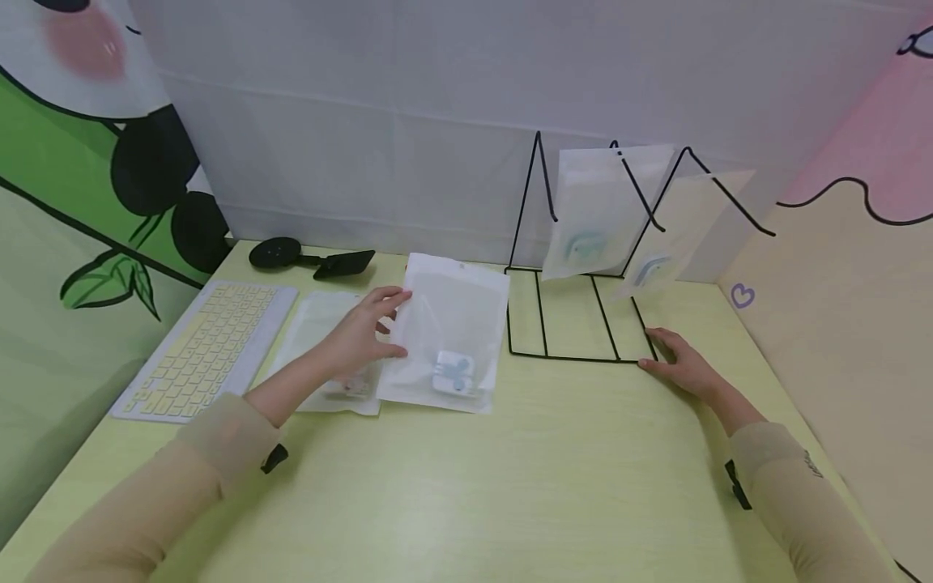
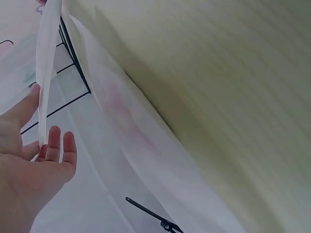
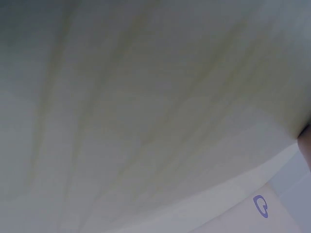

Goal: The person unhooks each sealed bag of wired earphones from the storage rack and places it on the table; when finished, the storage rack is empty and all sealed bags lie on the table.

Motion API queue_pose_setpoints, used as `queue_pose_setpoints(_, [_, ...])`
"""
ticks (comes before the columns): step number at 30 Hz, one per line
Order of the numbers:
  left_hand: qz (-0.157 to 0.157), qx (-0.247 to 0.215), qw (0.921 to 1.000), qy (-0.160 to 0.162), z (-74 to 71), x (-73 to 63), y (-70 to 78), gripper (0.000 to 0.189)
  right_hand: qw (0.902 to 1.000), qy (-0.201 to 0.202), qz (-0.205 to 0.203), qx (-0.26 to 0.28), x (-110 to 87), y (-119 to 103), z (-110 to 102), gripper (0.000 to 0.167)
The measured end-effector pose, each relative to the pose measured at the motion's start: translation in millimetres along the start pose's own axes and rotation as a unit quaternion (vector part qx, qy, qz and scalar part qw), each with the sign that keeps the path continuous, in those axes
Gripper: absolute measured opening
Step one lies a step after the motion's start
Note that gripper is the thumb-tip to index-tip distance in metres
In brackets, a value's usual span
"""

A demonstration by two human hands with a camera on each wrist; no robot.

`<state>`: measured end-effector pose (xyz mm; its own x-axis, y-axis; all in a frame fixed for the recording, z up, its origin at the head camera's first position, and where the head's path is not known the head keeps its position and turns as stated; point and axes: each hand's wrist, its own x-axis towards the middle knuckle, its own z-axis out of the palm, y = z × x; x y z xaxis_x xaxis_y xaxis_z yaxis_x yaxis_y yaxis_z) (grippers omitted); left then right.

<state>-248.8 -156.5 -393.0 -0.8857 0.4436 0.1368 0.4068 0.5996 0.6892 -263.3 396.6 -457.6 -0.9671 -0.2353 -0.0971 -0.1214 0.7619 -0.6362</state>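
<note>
Fingers of the left hand [image 1: 364,328] were curled at the left edge of a white pouch [image 1: 455,304], which was held just left of a wire rack [image 1: 576,358], partly over a second pouch [image 1: 313,320] on the counter [image 1: 496,486]. The rack's front right corner was touched by the right hand [image 1: 683,364], with fingers extended, not wrapped round. A light edge grip was judged best, since such thin film could buckle; the rack seemed best steadied low, at its base. Through the white pouch a small square item [image 1: 453,371] with bluish parts was seen near the bottom; through the second, a pinkish item [image 1: 350,382]. Among the rack's raised wires were held a green-marked pouch [image 1: 586,194] and a blue-marked pouch [image 1: 688,219]. Farther left, a keyboard [image 1: 211,348] and a black stand [image 1: 275,253] were set.
</note>
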Motion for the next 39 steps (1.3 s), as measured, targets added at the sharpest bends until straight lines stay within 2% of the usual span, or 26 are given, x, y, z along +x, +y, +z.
queue_pose_setpoints(6, [0.015, 0.066, 0.9964, -0.052, -4.1, 3.6, -13.0, 0.1, 0.9999, -0.007, 0.008, -0.002, 0.2, 0.1, -1.3, 0.08])
queue_pose_setpoints(11, [0.007, 0.098, 0.9912, -0.09, -4.8, 6.8, -22.1, 0.104, 0.9999, -0.008, 0.008, -0.003, -0.4, -0.6, -2.2, 0.08])
queue_pose_setpoints(18, [-0.007, 0.192, 0.9765, -0.097, 2.4, 10.6, -28.4, 0.103, 0.9999, -0.009, 0.01, -0.004, -1.4, -5.4, -3.1, 0.079])
queue_pose_setpoints(22, [-0.017, 0.226, 0.9677, -0.11, 6.6, 11.9, -30.6, 0.103, 1.0, -0.005, 0.008, -0.002, -1.5, -4.9, -2.1, 0.079])
queue_pose_setpoints(26, [-0.028, 0.237, 0.9622, -0.13, 9.1, 13.0, -30.9, 0.103, 1.0, 0.001, 0.003, -0.004, -1.9, -3.9, -0.1, 0.078])
queue_pose_setpoints(29, [-0.031, 0.236, 0.9615, -0.137, 8.5, 12.1, -27.7, 0.102, 1.0, 0.001, 0.0, -0.007, -1.6, -3.3, 0.4, 0.078])
queue_pose_setpoints(36, [-0.051, 0.233, 0.9609, -0.14, 5.0, 13.5, -17.6, 0.098, 0.9999, -0.002, 0.006, -0.009, -0.1, -1.7, -1.4, 0.079])
queue_pose_setpoints(39, [-0.048, 0.238, 0.9613, -0.131, 4.7, 17.8, -11.0, 0.099, 0.9999, -0.005, 0.003, -0.012, -0.2, -0.4, -1.7, 0.078])
